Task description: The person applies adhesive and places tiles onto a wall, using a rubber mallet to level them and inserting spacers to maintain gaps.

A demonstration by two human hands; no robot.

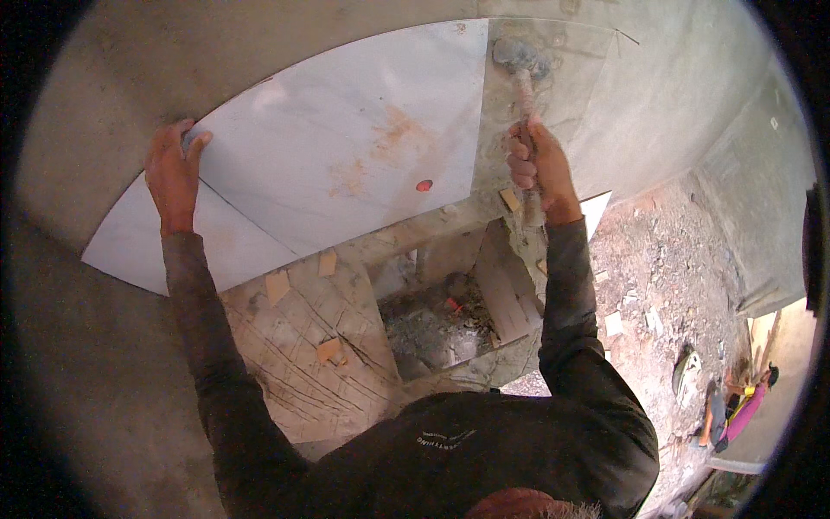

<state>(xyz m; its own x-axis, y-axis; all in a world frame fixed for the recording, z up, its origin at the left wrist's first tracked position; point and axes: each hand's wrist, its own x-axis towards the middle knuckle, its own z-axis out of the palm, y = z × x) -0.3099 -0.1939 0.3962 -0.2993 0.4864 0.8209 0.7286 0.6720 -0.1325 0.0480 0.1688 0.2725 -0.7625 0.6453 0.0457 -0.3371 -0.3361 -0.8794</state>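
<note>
A long row of white marbled tiles [303, 138] lies along the wall, with a seam near its left end and an orange-brown smear and a small red spot toward the right. My left hand [175, 177] is at the far edge of the tiles by that seam. Its thumb and fingers close on a small grey-blue thing [194, 138], mostly hidden by the hand. My right hand [543, 164] grips the handle of a hammer [524, 65], its dusty grey head pointing away from me, over the bare grey strip [571, 95] right of the tiles.
Below the tiles, a rectangular opening [373, 298] in the scored cement surface [285, 381] holds dark rubble. Small tan chips [277, 286] lie about it. At right, rubble-strewn ground [657, 251] stretches toward a person [743, 411] in a magenta top.
</note>
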